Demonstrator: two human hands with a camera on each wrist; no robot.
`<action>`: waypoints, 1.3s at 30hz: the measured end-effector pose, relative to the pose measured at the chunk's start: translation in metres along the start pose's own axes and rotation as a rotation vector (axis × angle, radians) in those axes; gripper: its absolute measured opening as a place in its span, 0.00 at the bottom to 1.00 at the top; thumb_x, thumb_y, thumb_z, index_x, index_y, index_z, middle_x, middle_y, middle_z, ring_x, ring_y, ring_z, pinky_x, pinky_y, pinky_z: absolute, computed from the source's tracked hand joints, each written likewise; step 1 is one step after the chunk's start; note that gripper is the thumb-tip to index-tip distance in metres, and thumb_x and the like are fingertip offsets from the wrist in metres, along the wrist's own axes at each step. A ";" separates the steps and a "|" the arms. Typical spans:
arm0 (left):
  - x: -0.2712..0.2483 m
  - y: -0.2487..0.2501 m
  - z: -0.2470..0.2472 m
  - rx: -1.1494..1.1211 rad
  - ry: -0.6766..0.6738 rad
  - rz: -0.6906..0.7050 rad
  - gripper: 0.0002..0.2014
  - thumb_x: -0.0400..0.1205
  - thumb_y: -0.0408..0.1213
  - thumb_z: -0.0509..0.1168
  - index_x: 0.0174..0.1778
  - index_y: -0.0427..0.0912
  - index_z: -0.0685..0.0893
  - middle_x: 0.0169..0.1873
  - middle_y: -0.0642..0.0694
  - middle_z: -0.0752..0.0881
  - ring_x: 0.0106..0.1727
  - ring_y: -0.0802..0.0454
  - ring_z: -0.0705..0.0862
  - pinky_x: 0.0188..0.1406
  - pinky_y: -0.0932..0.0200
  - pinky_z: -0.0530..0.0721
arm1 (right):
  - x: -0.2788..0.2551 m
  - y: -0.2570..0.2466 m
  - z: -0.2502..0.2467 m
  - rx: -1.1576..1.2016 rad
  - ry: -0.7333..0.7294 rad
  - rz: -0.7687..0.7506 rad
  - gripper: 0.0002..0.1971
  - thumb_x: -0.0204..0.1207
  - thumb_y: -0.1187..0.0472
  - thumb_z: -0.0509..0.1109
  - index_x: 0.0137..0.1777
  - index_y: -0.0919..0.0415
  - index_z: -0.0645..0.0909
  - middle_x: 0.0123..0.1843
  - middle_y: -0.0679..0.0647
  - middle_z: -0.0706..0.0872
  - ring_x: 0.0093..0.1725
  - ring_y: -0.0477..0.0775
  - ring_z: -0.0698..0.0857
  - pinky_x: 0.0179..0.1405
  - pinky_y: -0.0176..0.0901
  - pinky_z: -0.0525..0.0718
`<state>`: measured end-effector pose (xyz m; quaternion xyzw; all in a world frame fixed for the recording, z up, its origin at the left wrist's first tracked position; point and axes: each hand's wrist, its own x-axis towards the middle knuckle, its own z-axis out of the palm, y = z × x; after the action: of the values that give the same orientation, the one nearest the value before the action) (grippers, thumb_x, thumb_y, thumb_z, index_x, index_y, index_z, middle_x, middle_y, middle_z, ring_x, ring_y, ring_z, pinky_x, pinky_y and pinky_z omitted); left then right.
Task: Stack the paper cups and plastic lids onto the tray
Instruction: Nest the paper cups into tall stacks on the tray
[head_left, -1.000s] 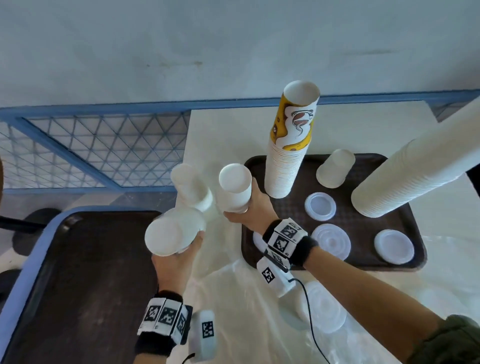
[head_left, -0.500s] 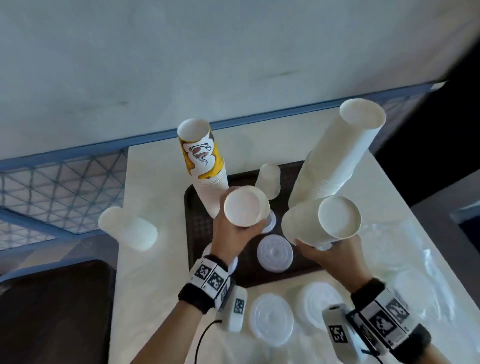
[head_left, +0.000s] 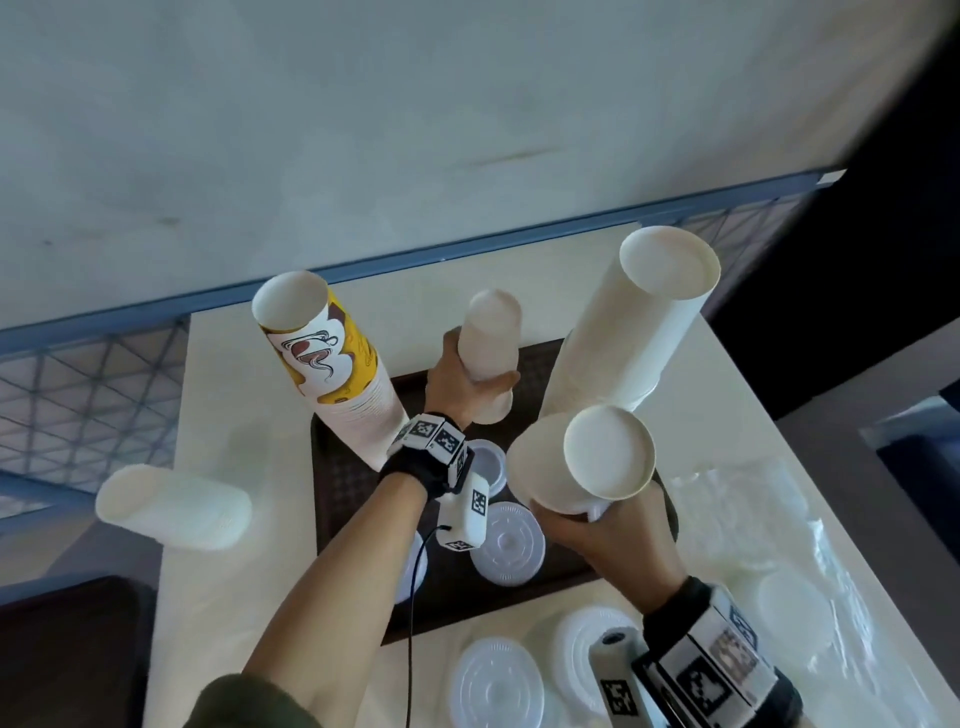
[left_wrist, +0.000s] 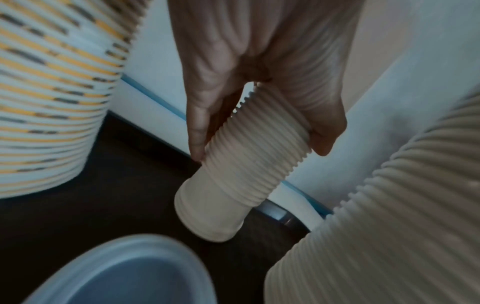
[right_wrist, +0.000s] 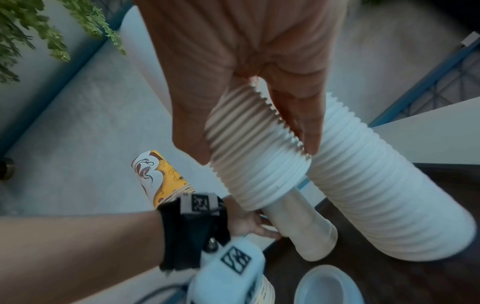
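Your left hand (head_left: 460, 387) grips a short stack of plain white paper cups (head_left: 491, 338), fingers and thumb curled round its ribbed rims, and holds it upside down over the dark brown plastic tray (head_left: 340, 493); the left wrist view shows its lowest cup (left_wrist: 211, 209) just above the tray floor or touching it, and you cannot tell which.

Working from your left: a lone stack of plain white cups (head_left: 174, 506) stands on the cream tabletop (head_left: 223, 415), well apart from the tray. At the tray's near-left part rises the tall stack of upturned cups topped by a yellow-and-white printed cup (head_left: 317, 353). The stack in your left hand comes next, between that printed stack and the tall plain white stack (head_left: 631, 332) at the tray's far right.

Your right hand (head_left: 618, 545) grasps a wider stack of plain white paper cups (head_left: 582, 457), fingers wrapped round its rims, bases pointing up at the head camera, held over the tray's near-right side.

Clear plastic lids (head_left: 506, 545) lie flat on the tray near your left wrist. More lids (head_left: 496, 686) rest on the tabletop in front of the tray, beside crumpled clear plastic wrap (head_left: 753, 519) on the right.
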<state>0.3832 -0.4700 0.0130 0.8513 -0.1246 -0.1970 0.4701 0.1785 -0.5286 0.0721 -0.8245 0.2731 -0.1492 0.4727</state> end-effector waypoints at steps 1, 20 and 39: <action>0.000 -0.005 0.002 0.014 0.004 -0.011 0.41 0.67 0.44 0.79 0.72 0.42 0.64 0.64 0.40 0.79 0.65 0.37 0.78 0.64 0.42 0.78 | 0.006 -0.004 0.002 -0.013 0.006 -0.010 0.36 0.52 0.54 0.85 0.62 0.62 0.78 0.42 0.35 0.82 0.44 0.33 0.80 0.39 0.17 0.75; -0.050 -0.047 0.003 -0.007 -0.042 0.061 0.42 0.72 0.38 0.75 0.77 0.36 0.59 0.72 0.43 0.72 0.72 0.54 0.70 0.67 0.69 0.64 | 0.131 -0.075 0.046 -0.042 -0.097 0.056 0.41 0.63 0.50 0.79 0.73 0.52 0.61 0.52 0.47 0.78 0.50 0.53 0.78 0.54 0.46 0.79; -0.120 -0.180 -0.169 -0.298 0.885 -0.304 0.41 0.61 0.37 0.81 0.68 0.39 0.69 0.64 0.41 0.76 0.63 0.48 0.79 0.62 0.56 0.81 | 0.130 -0.037 0.087 -0.077 -0.102 0.204 0.45 0.64 0.55 0.80 0.76 0.58 0.57 0.70 0.60 0.75 0.68 0.63 0.75 0.60 0.47 0.72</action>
<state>0.3577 -0.2006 -0.0331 0.7854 0.2420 0.1015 0.5606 0.3383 -0.5295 0.0580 -0.8164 0.3365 -0.0478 0.4668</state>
